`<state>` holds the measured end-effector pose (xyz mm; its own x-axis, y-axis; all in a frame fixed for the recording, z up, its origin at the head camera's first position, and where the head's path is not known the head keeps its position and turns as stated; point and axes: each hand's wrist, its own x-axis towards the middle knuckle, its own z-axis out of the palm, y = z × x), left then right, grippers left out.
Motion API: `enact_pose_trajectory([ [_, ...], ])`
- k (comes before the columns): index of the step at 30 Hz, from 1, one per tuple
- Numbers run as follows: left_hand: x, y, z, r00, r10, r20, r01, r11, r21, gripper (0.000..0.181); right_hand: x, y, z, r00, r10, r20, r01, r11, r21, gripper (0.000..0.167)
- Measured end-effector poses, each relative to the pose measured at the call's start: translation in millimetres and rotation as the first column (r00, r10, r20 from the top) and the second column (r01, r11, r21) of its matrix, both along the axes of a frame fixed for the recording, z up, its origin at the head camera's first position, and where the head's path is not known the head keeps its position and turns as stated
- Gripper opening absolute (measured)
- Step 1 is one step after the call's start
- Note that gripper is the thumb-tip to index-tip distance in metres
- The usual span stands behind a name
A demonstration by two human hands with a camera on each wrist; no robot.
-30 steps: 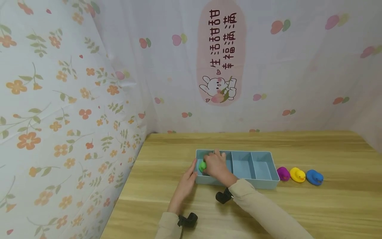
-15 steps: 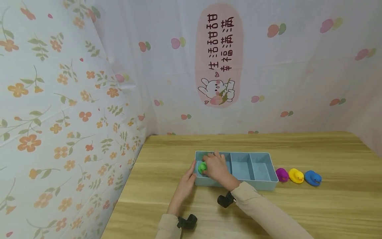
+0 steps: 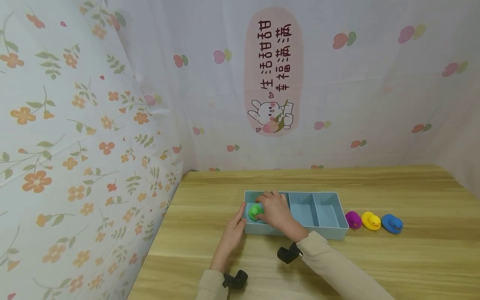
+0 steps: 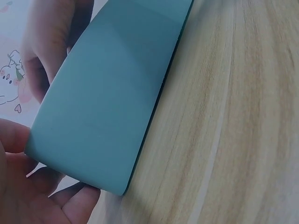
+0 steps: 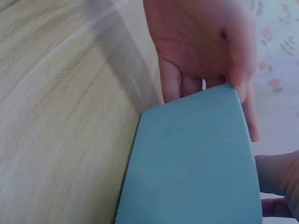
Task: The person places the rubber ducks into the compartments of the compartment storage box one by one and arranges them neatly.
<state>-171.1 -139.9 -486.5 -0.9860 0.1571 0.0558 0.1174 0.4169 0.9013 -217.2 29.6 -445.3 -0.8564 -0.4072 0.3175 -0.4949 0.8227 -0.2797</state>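
Note:
A blue-grey tray (image 3: 311, 232) with several compartments lies on the wooden table. My left hand (image 3: 231, 235) grips its left end; in the left wrist view the thumb of the left hand (image 4: 39, 193) is at the rim's corner and the fingers bend against the end wall. The green duck (image 3: 256, 212) sits in the leftmost compartment. Just to its right is my right hand (image 3: 276, 212), fingers spread and loosely bent by the duck, covering part of the neighbouring compartment. Both wrist views show mostly the tray's outer wall (image 4: 107, 98), which hides the duck.
Purple (image 3: 353, 220), yellow (image 3: 371, 221) and blue (image 3: 392, 224) ducks stand in a row right of the tray, the purple one close by its right end. A patterned cloth (image 3: 210, 83) hangs behind the table (image 3: 195, 216) and along its left side.
My right hand has drawn slightly to the right and loosened from the green duck, which shows more fully. The left hand has stayed at the tray's end.

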Motion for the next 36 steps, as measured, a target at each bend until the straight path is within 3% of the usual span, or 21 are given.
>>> enact_pose_trajectory([
  [8, -3.4, 1.4, -1.9, 1.0, -0.008, -0.011, 0.008, 1.0, -0.01, 0.052, 0.5, 7, 7.3, 0.998, 0.002, -0.063, -0.005, 0.998, -0.056, 0.041],
  [14, 0.7, 3.2, -3.4, 0.999, -0.021, -0.024, 0.021, 1.0, -0.017, 0.052, 3.7, 15, 9.3, 0.999, -0.032, -0.037, 0.028, 0.995, -0.095, 0.038],
  [22, -0.6, -0.2, -4.0, 1.0, 0.009, 0.007, -0.009, 1.0, 0.01, 0.051, 1.6, 23, 11.9, 0.998, -0.069, -0.011, 0.067, 0.988, -0.142, 0.036],
  [36, 0.4, 2.5, -1.6, 0.999, 0.045, -0.005, -0.045, 0.999, 0.01, 0.051, 0.1, 40, 19.2, 0.99, -0.122, 0.071, 0.133, 0.974, -0.184, 0.036],
])
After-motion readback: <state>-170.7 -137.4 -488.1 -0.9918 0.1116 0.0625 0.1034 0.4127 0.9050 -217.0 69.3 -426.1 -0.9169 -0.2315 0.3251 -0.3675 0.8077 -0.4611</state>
